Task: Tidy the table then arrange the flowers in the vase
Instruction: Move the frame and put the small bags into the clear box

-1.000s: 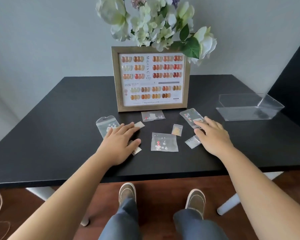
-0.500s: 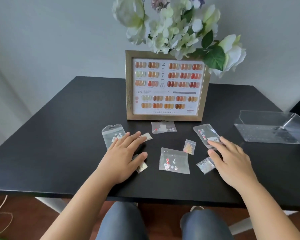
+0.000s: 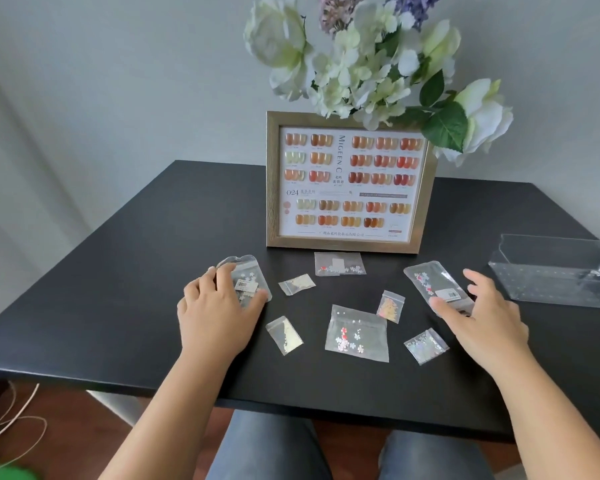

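Several small clear packets of nail decorations lie scattered on the black table [image 3: 94, 306]. My left hand [image 3: 215, 306] grips a barcode-labelled clear pouch [image 3: 248, 280], with fingers curled over its far left edge and the thumb on its near corner. My right hand [image 3: 478, 313] is spread over a second labelled pouch [image 3: 430, 280], which lies flat; only the thumb touches its near end. White and purple flowers [image 3: 371, 64] rise behind a gold picture frame [image 3: 272, 181], which hides the vase.
A clear plastic box [image 3: 555, 271] stands at the right edge. Loose packets lie between my hands: a wide flower packet [image 3: 356, 337], a glitter packet [image 3: 426, 345], a small orange one [image 3: 390, 306] and others. Cables lie on the floor at lower left.
My left hand moved off the small packets to the left pouch and closed on it. My right hand shifted right onto the other pouch, uncovering the glitter packet. The camera view tilted up.
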`<state>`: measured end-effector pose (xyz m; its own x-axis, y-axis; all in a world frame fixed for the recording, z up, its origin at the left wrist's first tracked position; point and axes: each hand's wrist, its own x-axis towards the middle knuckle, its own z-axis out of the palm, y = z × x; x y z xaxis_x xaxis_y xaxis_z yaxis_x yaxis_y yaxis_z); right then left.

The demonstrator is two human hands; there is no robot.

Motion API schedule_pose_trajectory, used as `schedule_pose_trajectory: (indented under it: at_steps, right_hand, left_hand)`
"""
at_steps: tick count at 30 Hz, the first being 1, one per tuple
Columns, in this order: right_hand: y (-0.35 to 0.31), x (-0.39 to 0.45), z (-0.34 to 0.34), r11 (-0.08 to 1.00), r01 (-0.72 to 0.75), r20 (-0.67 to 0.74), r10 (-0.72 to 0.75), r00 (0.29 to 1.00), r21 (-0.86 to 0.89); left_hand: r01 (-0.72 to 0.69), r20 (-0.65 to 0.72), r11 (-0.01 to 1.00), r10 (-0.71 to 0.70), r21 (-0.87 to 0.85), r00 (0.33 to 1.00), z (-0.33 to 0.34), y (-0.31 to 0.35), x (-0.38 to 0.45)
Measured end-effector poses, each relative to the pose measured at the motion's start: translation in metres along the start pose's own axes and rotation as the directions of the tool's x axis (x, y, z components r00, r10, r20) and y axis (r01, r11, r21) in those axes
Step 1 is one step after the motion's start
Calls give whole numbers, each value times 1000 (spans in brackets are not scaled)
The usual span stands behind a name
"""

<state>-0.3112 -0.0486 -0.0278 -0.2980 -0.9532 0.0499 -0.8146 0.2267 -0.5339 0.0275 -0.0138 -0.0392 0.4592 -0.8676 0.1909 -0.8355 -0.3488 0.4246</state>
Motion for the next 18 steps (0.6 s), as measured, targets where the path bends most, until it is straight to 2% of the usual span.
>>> schedule_pose_trajectory:
  at_steps: [5, 8, 10, 14, 18]
  right_hand:
    - [0, -2, 6, 994, 25, -59, -31, 998, -103]
    - [0, -7, 7, 995, 52, -83, -60, 995, -90]
    - [1, -10, 5, 998, 64, -77, -66, 995, -26]
    - [2, -13, 1, 968, 113, -90, -94, 991, 226]
    - [4, -15, 2, 942, 167, -172, -120, 978, 291]
  left_hand:
    - [-24, 24, 1000, 24, 20, 999, 3, -3, 2]
    - [-41, 43, 999, 42, -24, 998, 2, -6, 3]
    - [-81, 39, 995, 83, -61, 996, 1, -6, 3]
    - [-113, 50, 978, 124, -175, 991, -3, -8, 3]
    - [-184, -5, 910, 197, -371, 980, -6, -15, 1]
